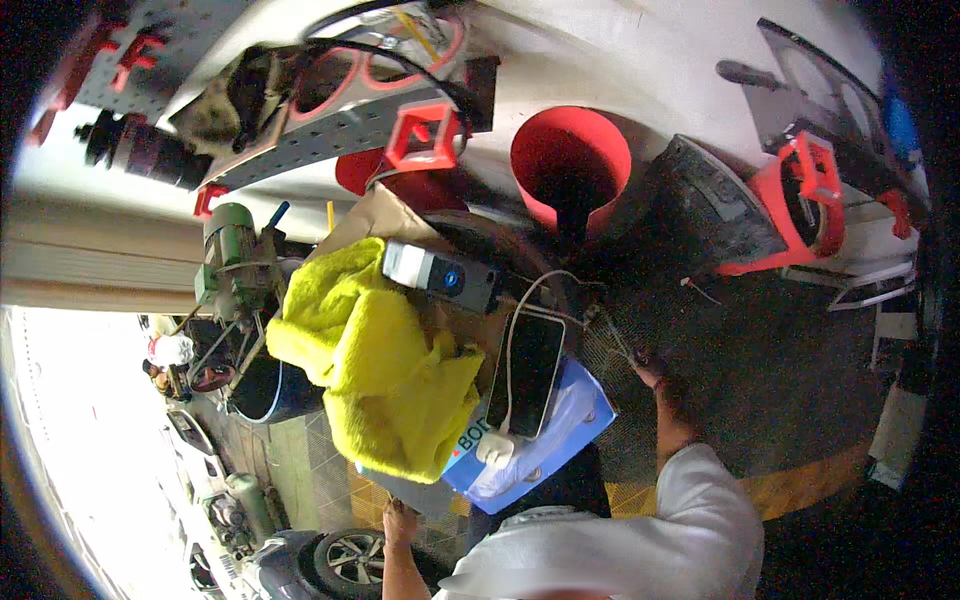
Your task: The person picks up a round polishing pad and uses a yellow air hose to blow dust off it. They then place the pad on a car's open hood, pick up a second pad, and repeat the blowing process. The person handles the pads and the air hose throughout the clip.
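Note:
My right hand is right of a blue printed box, low over the dark floor. A thin pale piece shows by its fingers; whether they grip it is too dim to tell. My left hand is below a bright yellow cloth, its fingers too small and shaded to read. The cloth lies bunched up beside the box. On the box rest a dark-screened phone and a white plug adapter with a looping white cable. A silver-and-black device with a blue ring lies beyond the cloth.
A red bucket stands at the back, with a grey perforated shelf to its left. Further left is a green motor-like machine. Red holders hang at the far right. A car wheel shows at lower left.

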Available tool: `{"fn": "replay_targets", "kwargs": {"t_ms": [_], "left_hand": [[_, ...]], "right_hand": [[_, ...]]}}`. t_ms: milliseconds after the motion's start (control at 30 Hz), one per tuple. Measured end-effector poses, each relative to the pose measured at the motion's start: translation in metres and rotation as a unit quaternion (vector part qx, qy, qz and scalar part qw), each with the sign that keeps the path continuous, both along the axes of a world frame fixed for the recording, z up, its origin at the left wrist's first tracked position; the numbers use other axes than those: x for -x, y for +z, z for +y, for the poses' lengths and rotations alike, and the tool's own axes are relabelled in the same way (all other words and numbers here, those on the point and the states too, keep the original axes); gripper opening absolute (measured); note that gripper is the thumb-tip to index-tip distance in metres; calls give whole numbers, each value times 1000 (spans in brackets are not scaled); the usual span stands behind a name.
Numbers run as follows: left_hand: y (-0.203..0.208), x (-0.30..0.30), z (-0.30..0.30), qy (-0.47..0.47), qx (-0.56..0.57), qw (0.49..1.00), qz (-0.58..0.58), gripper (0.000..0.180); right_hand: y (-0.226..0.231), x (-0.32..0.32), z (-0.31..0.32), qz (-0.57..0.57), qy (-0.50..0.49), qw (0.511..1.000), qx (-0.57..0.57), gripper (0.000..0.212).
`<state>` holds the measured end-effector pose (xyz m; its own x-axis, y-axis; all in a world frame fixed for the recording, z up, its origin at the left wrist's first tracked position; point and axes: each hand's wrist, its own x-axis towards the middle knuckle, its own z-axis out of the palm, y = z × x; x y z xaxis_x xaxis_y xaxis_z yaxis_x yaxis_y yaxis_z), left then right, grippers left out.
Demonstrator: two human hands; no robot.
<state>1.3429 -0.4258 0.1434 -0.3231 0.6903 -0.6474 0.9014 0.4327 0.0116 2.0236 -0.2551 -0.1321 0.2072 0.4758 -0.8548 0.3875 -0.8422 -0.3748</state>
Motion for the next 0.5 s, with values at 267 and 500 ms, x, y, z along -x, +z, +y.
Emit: {"fn": "replay_targets", "kwargs": {"t_ms": [267,500], "left_hand": [[-27,8,-16,168,-132,969,-120,47],[-56,44,-59,177,-140,968,-107,53]], "right_hand": [[60,-2,-81,-239,242,937,-74,60],[124,-32,-151,-239,279,921,131,67]]}}
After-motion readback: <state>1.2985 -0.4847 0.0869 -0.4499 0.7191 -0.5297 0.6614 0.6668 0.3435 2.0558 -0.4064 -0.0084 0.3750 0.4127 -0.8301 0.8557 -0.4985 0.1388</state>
